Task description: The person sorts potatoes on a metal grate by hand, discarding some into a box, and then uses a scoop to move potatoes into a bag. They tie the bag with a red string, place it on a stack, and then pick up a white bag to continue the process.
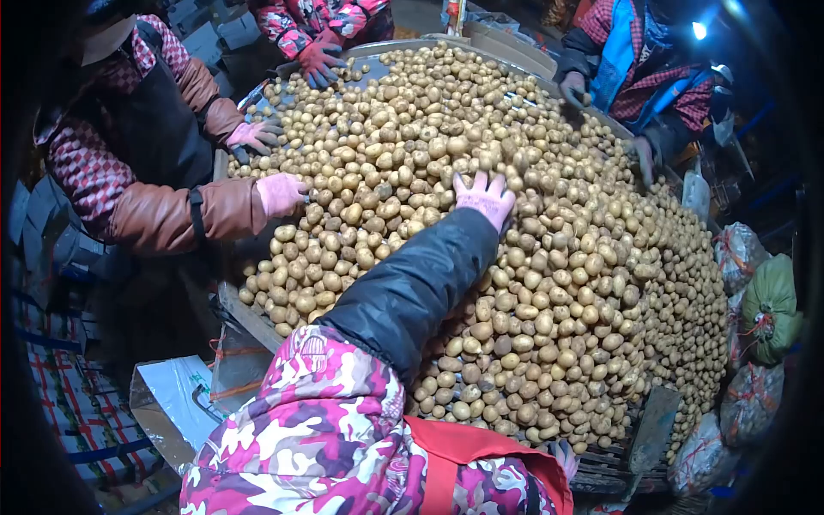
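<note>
My left hand (486, 201), in a pink glove, reaches out onto the middle of a large heap of small potatoes (549, 318). Its fingers are spread and rest on the potatoes; I see nothing gripped. A black sleeve cover (421, 283) runs up that arm over a pink camouflage sleeve (300, 412). Low in the view, my right hand (564, 460) shows only in part beside the red apron (489, 442), near the heap's front edge. Its fingers are mostly hidden.
Co-workers' gloved hands touch the heap: pink gloves (281, 194) at left, a dark reddish glove (319, 62) at back, a dark glove (573, 89) at right. Filled bags (770, 300) stand at right. A cardboard box (176, 399) and a flat board (654, 429) flank the front.
</note>
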`<control>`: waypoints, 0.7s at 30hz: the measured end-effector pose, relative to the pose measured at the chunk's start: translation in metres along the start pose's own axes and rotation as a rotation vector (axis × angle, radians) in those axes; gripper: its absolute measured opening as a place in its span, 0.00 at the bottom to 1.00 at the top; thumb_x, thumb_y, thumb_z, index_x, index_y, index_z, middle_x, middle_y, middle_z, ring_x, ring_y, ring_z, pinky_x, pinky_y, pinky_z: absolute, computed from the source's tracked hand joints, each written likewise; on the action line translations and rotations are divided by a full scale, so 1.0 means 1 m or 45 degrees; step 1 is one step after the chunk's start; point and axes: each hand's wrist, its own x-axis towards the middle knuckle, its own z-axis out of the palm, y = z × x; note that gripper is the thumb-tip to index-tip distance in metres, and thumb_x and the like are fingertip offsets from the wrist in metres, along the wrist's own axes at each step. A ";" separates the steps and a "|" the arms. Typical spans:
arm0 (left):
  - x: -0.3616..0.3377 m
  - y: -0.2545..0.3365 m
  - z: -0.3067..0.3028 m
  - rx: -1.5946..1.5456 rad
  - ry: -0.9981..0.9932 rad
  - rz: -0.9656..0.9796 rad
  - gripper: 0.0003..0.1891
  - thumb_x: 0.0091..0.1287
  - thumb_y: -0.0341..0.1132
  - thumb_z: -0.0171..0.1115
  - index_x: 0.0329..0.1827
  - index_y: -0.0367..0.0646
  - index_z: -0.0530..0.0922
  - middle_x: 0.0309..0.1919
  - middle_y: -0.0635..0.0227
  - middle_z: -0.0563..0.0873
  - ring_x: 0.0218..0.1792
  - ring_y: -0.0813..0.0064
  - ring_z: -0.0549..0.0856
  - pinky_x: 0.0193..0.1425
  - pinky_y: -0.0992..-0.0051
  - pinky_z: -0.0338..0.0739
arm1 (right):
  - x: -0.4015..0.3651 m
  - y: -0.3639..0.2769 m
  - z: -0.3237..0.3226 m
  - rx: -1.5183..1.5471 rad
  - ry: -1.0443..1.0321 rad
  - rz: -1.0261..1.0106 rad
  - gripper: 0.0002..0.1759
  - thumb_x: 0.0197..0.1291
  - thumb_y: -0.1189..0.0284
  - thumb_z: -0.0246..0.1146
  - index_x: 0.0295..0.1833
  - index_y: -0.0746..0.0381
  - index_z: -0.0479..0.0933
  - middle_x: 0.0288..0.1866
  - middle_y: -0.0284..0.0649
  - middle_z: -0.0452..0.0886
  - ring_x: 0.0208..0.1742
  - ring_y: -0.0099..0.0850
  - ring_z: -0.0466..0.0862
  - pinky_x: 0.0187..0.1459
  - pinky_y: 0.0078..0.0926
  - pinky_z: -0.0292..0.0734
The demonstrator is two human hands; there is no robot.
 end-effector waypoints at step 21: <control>-0.084 -0.159 -0.062 0.188 -0.272 -0.547 0.24 0.72 0.47 0.57 0.72 0.60 0.74 0.77 0.65 0.68 0.80 0.49 0.59 0.77 0.32 0.51 | 0.007 -0.029 -0.021 0.043 0.047 0.062 0.22 0.59 0.63 0.67 0.58 0.59 0.78 0.62 0.47 0.78 0.66 0.49 0.76 0.73 0.60 0.60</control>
